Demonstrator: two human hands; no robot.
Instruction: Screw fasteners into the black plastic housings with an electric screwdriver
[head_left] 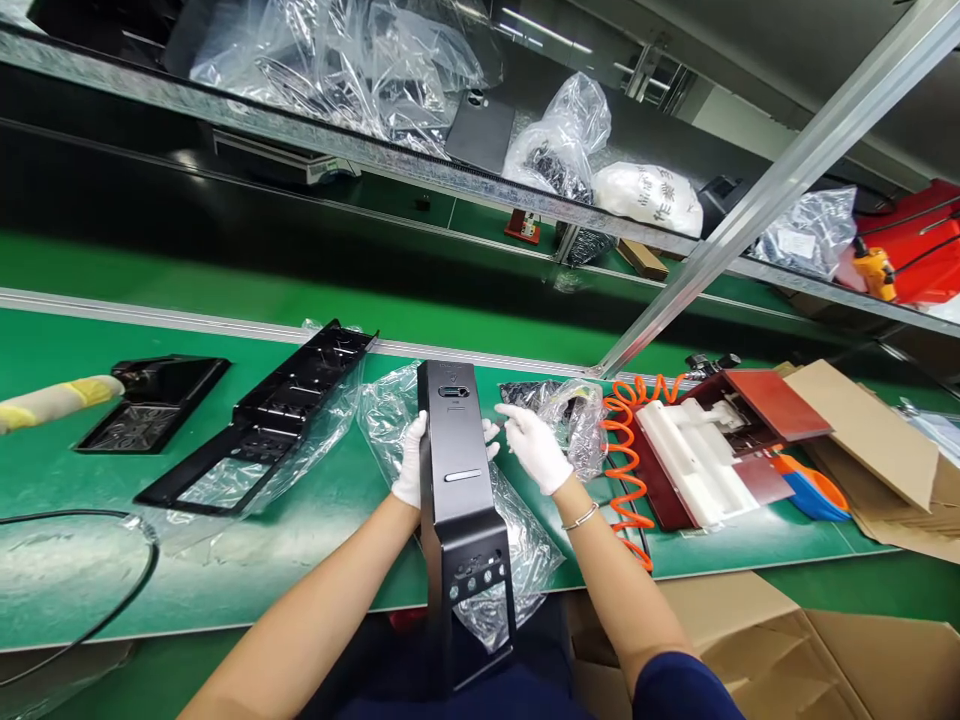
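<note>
A long black panel (pixel 457 470) is held upright between the two gloved hands, its lower end down by the lap at the near edge of the green table (pixel 315 540) and its upper end raised over the table. The left hand (pixel 411 462) is closed on the panel's left edge, fingers wrapped round the back; the right hand (pixel 534 446) is just beside the right edge, its fingers drawn together as if pinching something small — whether anything is actually held there cannot be told. The panel looks stiff and moulded, probably light for its length, with a smooth finish that may slip under gloves and may mark easily; the long side edges seem the safest place to be gripped, clear of the slot and the holes near the lower end. Beneath and behind the panel a clear plastic bag (pixel 525 540) is spread, loose and crinkled, likely to snag or slide underfoot of the part. Beyond the right hand another bagged bundle (pixel 574 415) lies close, and further right an orange coiled hose (pixel 630 470) and a red-and-white fixture (pixel 705 450) crowd that side. To the left of the left hand a black frame (pixel 262 420) rests half in plastic, and farther off a smaller black tray (pixel 150 400) is being reached by another person's gloved hand (pixel 60 400). Cardboard (pixel 757 640) sits below the right forearm.
</note>
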